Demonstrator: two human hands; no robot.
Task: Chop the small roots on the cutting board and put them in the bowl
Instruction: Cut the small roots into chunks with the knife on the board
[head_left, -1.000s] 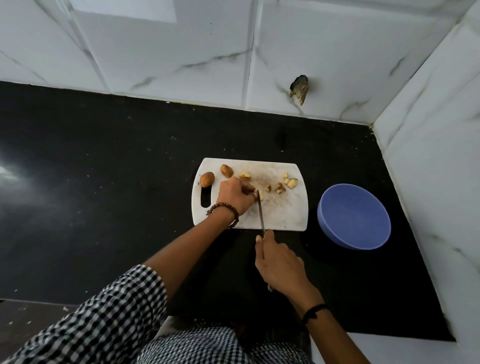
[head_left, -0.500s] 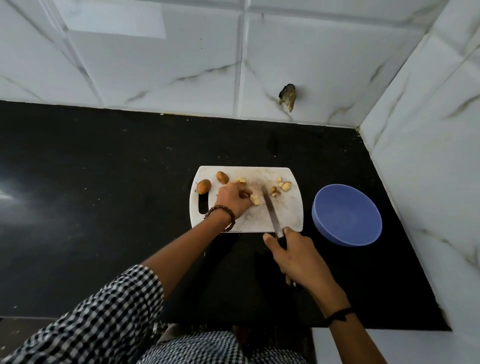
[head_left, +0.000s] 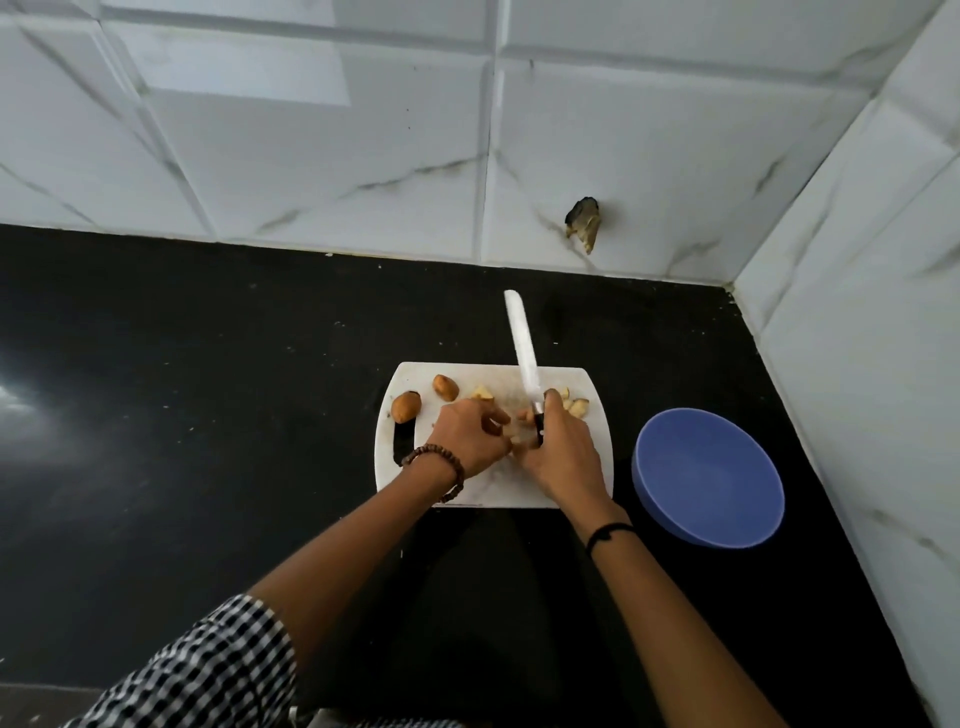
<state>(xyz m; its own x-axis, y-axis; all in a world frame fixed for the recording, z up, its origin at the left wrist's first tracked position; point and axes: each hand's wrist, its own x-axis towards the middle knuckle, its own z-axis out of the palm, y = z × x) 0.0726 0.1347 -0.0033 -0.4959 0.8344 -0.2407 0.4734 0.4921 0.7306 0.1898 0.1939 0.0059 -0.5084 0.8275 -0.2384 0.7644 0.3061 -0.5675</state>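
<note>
A white cutting board (head_left: 415, 382) lies on the black counter. Two whole brown roots (head_left: 405, 406) (head_left: 445, 387) sit at its left end. Cut pieces (head_left: 576, 406) lie at the right end, and one piece (head_left: 483, 392) lies in the middle. My left hand (head_left: 465, 435) rests over the board's middle with fingers curled on a root piece that is mostly hidden. My right hand (head_left: 563, 452) grips the handle of a knife (head_left: 523, 353), whose white blade points away past the board's far edge. A blue bowl (head_left: 709, 478) stands right of the board.
White marble-pattern tiled walls close off the back and right side, with a chipped hole (head_left: 584, 222) in the back wall. The black counter (head_left: 182, 415) stretches wide to the left of the board. Its front edge runs below my arms.
My right hand moved forward from the board's near edge onto the board, and the knife blade swung up to point away. My left hand stayed on the board's middle.
</note>
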